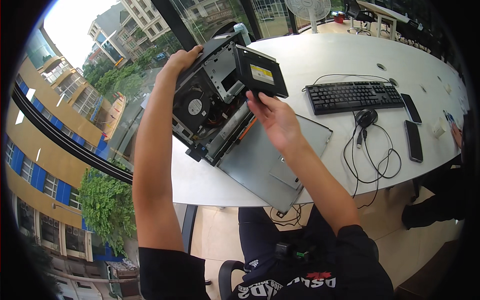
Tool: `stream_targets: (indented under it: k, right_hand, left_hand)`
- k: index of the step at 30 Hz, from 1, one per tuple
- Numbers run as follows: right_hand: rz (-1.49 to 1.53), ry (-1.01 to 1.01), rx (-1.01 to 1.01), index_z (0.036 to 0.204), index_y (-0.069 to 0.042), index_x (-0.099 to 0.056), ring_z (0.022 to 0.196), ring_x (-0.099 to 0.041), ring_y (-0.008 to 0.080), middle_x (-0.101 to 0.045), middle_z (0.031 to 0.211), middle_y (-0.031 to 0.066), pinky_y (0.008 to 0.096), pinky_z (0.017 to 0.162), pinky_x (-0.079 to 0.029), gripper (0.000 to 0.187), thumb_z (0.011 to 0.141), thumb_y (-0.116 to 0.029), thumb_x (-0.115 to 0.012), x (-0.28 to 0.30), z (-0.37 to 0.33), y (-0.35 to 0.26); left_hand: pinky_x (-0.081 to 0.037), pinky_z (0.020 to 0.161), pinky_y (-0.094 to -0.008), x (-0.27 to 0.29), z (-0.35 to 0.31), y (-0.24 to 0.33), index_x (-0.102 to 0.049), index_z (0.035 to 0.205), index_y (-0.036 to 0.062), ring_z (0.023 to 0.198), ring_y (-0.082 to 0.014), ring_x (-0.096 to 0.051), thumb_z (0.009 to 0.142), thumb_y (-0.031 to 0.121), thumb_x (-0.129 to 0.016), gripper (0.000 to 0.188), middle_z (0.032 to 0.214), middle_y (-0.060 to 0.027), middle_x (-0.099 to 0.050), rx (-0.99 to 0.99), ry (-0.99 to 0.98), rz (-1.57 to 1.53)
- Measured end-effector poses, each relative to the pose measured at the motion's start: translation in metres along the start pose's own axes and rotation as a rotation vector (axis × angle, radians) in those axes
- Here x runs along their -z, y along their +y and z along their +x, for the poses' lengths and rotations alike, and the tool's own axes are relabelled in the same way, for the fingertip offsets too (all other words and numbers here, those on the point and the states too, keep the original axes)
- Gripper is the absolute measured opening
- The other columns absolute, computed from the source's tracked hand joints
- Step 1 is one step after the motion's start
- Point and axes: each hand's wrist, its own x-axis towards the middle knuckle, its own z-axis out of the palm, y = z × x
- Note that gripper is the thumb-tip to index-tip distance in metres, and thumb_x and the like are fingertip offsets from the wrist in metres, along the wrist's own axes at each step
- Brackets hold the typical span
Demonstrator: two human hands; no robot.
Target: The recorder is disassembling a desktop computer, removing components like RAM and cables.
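Observation:
An opened desktop computer case [227, 135] stands at the left of the white table, its inside showing a round fan [195, 106], cables and metal brackets. My left hand [184, 59] is closed over the case's far left edge; its fingertips are partly hidden. In my right hand [277, 120], thumb and fingers pinch the lower edge of a flat black optical drive [262, 74] with a yellow and white label. The drive is tilted at the case's upper right side; I cannot tell whether it still touches it. A grey metal side panel [260, 172] lies below my right forearm, overhanging the table's near edge.
Right of the case are a black keyboard [355, 96], a mouse [367, 117] with looped cable and two phones [413, 141]. A paper cup [439, 128] and another person's hand [456, 134] are at the far right. A glass wall borders the left; a bottle [242, 33] stands behind the case.

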Motion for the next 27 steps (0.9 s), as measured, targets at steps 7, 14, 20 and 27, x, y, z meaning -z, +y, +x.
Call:
stream_targets:
  k: [7,14,20,27]
  right_hand:
    - [0.207,0.135,0.035,0.118,-0.002,-0.057,0.107,-0.066,0.0205,-0.066,0.112,0.0097,0.0332,0.095,-0.055,0.024,0.095,-0.002,-0.059,-0.033,0.017,0.058]
    - [0.440,0.124,-0.014,0.113,0.004,-0.057,0.101,-0.068,0.0239,-0.067,0.109,0.0140,0.0357,0.093,-0.057,0.018,0.095,-0.002,-0.056,-0.060,0.038,0.090]
    - [0.597,0.049,-0.040,0.115,0.003,-0.058,0.100,-0.066,0.0231,-0.066,0.110,0.0137,0.0364,0.088,-0.055,0.021,0.095,-0.002,-0.056,-0.068,0.053,0.110]
    - [0.629,0.013,-0.003,0.117,0.001,-0.059,0.098,-0.065,0.0212,-0.066,0.110,0.0115,0.0350,0.086,-0.054,0.022,0.095,-0.003,-0.057,-0.069,0.054,0.119]
  left_hand:
    - [-0.038,0.107,-0.0435,0.001,0.000,-0.001,-0.068,0.121,-0.0001,0.127,-0.0402,-0.054,0.087,0.077,-0.037,0.089,0.131,-0.0277,-0.059,-0.024,-0.018,0.000]
    - [-0.039,0.106,-0.0430,-0.002,0.003,-0.005,-0.069,0.117,-0.0014,0.124,-0.0402,-0.057,0.087,0.077,-0.037,0.090,0.125,-0.0291,-0.062,0.000,0.031,0.003]
    - [-0.040,0.105,-0.0420,-0.002,0.003,-0.003,-0.069,0.116,-0.0028,0.122,-0.0408,-0.058,0.087,0.077,-0.040,0.090,0.124,-0.0300,-0.063,-0.006,0.030,-0.021]
    - [-0.041,0.104,-0.0410,0.000,0.004,-0.007,-0.070,0.114,-0.0031,0.119,-0.0392,-0.060,0.086,0.077,-0.041,0.090,0.119,-0.0288,-0.065,0.014,0.042,-0.036]
